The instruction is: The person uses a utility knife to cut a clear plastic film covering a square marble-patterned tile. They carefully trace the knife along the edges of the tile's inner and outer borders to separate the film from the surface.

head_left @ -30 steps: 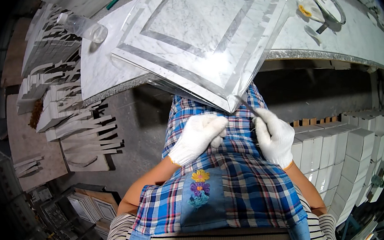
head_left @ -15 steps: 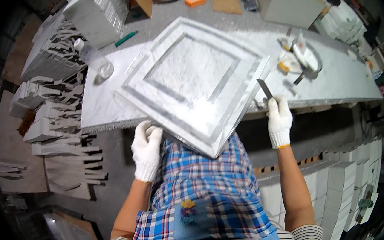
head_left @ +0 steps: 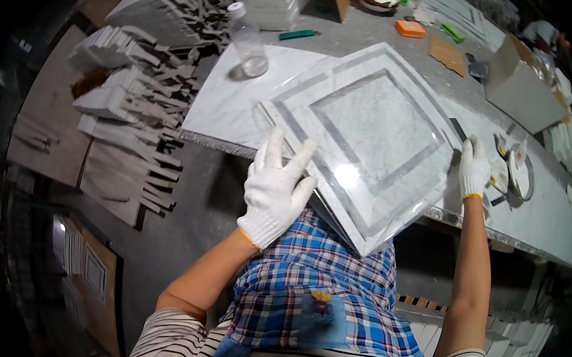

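A square marble tile panel (head_left: 387, 130) with grey inlaid bands lies diagonally on the white marble slab (head_left: 224, 107), its near corner jutting over the slab's front edge. Clear film or a glossy layer shows along its edges. My left hand (head_left: 274, 194), in a white knit glove, has its fingers spread at the panel's near left edge; whether they press on it is hard to tell. Beside the right corner, my gloved right hand (head_left: 474, 170) is closed on a dark flat metal blade (head_left: 458, 130), partly hidden by the fingers.
A clear plastic bottle (head_left: 249, 47) and a green-handled tool (head_left: 300, 35) sit at the far left. Past the right hand lies a white dish (head_left: 520, 175) with small tools. An orange box (head_left: 410, 29) and a cardboard box (head_left: 525, 88) stand farther back. Stacked stone strips (head_left: 124, 142) line the left.
My view has swung left. My left hand has risen from below the panel's edge onto its near left side, with its fingers spreading. The blade in my right hand is now against the panel's right corner.
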The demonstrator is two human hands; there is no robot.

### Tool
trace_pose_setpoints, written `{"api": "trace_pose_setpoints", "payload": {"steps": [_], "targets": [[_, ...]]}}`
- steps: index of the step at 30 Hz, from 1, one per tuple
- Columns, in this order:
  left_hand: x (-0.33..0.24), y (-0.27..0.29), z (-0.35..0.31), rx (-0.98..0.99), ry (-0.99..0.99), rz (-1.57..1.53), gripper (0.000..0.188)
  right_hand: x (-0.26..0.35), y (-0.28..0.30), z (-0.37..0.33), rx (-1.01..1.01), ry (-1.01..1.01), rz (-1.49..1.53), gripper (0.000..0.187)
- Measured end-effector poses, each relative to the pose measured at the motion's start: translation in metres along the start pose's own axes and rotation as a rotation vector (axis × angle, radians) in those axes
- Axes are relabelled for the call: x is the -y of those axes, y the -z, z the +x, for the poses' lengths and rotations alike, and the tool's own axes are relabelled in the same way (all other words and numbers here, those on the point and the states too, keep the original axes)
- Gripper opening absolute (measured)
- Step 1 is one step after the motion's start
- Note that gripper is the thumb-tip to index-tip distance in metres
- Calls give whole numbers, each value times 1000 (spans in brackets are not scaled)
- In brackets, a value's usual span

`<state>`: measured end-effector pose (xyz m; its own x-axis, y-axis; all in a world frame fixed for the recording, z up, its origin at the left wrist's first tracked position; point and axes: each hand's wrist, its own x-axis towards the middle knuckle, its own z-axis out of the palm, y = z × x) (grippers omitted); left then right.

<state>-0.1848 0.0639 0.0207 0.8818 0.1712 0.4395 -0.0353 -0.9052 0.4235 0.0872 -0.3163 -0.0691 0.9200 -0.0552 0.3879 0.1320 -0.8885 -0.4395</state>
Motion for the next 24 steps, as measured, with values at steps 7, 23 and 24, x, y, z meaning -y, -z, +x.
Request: {"api": "trace_pose_setpoints", "payload": {"steps": [7,23,24], "targets": [[-5,6,-4,12,-130,73,54,2,7,12,106,-81,-63,32],[-32,10,-16,205,-329,-100,36,206,98,-118,447,464,764,43],[-35,13,-14,225,-326,-108,35,214,97,-125,464,514,732,42]]}}
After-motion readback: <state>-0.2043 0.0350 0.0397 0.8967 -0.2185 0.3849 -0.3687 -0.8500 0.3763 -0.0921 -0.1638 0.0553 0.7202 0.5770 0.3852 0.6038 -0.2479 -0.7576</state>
